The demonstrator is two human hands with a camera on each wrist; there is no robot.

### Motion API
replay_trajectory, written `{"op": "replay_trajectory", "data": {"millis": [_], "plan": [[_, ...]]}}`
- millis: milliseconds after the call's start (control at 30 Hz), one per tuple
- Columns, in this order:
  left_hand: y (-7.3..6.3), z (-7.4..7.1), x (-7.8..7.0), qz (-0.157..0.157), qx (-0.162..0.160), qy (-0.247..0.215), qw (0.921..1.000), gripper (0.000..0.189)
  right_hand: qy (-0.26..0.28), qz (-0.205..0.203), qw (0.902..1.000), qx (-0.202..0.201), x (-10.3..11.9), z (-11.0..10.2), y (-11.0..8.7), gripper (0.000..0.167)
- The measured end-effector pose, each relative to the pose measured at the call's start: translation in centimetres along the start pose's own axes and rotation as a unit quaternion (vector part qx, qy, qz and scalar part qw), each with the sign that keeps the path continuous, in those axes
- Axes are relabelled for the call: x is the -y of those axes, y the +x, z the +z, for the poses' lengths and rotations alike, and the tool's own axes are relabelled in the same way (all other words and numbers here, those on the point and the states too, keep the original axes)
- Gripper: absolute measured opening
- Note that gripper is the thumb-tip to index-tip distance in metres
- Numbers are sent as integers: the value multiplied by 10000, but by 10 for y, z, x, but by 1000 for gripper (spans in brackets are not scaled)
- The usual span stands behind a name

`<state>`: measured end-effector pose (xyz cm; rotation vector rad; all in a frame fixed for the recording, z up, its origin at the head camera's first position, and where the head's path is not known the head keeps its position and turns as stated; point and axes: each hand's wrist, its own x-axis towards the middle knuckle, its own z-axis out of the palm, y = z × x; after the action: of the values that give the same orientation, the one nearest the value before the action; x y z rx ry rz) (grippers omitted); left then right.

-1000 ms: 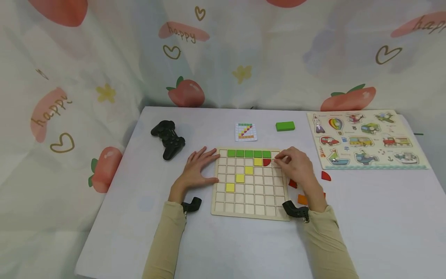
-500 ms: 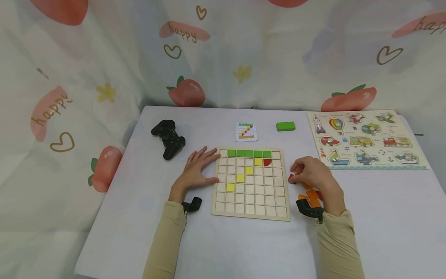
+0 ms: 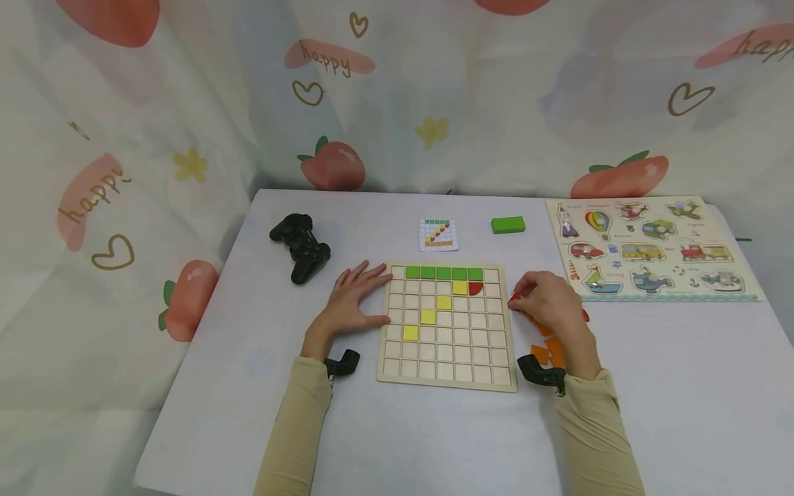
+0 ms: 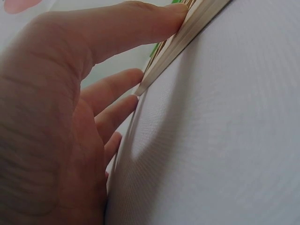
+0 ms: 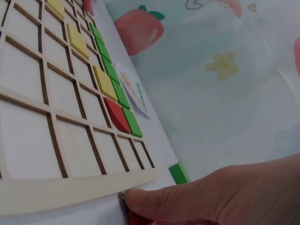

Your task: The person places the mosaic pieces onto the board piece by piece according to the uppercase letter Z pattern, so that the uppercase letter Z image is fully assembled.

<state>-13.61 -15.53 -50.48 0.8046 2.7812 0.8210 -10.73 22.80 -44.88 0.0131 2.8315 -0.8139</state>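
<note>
The small red tile, likely light, stiff, best edge-held, is being pinched by the right hand; the spread left hand is touching the pale wooden grid board.

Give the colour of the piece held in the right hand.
The held piece is red, showing best in the right wrist view, though partly hidden.
</note>
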Motion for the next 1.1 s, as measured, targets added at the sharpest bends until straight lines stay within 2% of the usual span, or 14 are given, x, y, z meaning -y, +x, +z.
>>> {"op": "replay_trajectory", "data": {"millis": [167,333,400,633,1100], "plan": [[0,0,-1,-31,46,-6,10000,85,594,-80,9976,-333,6,0,-3,19],[0,0,2,-77,55,11,10000,86,1844,-164,9827,43,26,13,0,24],[0,0,2,-92,51,15,9999,86,2100,-151,9775,134,36,23,2,22],[1,1,2,-97,26,-23,9999,85,1802,-105,9836,-18,49,50,5,18],[1,0,1,-87,21,-22,10000,85,1336,49,9906,-293,59,57,2,11]]}}
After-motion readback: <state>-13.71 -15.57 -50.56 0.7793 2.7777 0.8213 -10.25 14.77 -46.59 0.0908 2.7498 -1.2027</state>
